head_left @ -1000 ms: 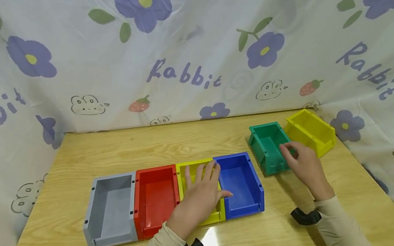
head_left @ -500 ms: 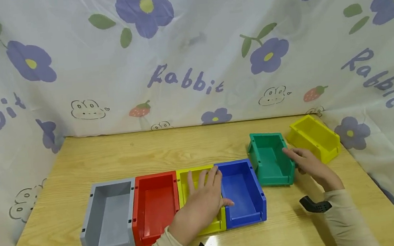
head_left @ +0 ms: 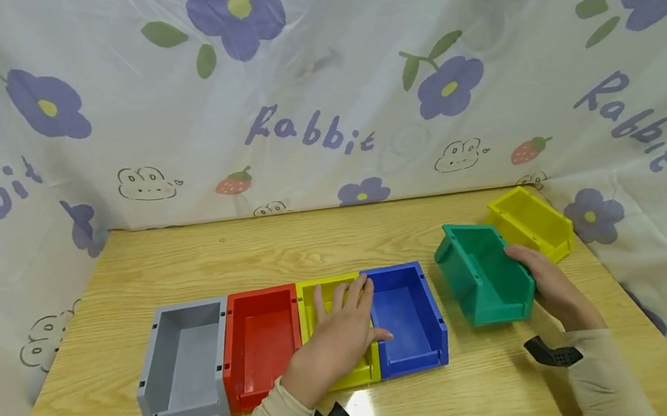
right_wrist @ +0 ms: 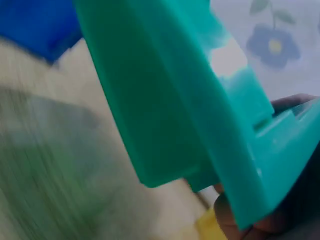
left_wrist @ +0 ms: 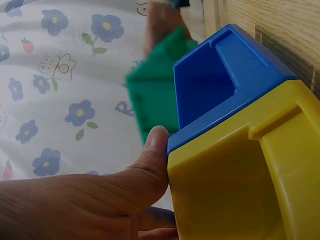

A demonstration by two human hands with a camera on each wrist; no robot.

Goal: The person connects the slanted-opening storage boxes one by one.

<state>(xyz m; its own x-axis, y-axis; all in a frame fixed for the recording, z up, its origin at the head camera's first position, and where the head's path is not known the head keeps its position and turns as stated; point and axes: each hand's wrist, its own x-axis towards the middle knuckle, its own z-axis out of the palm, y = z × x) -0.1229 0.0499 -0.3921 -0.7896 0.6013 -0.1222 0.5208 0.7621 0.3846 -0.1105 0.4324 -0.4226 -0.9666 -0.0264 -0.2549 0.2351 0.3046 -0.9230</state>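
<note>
In the head view, my right hand [head_left: 552, 287] grips the right wall of a green plastic storage bin [head_left: 462, 282], thumb at the rim. The bin is tilted and appears raised off the table. My left hand [head_left: 338, 343] lies over the yellow bin [head_left: 360, 376] in a row, its fingers extended. Its thumb reaches over the blue bin [head_left: 439, 325], which sits flush against the yellow one. In the left wrist view, the thumb [left_wrist: 156, 142] touches the seam between these two. The right wrist view shows fingers [right_wrist: 227, 215] at the green bin's edge, partly hidden.
A red bin [head_left: 262, 295] and a grey bin [head_left: 199, 415] continue the row leftward. Another yellow bin [head_left: 515, 226] stands angled at the back right of the wooden table [head_left: 241, 255]. A rabbit-and-flower cloth [head_left: 304, 48] hangs behind and at both sides.
My right hand has taken hold of the green bin, tilted it and moved it slightly to the right, towards me. The left hand has stayed over the yellow bin in the row.
</note>
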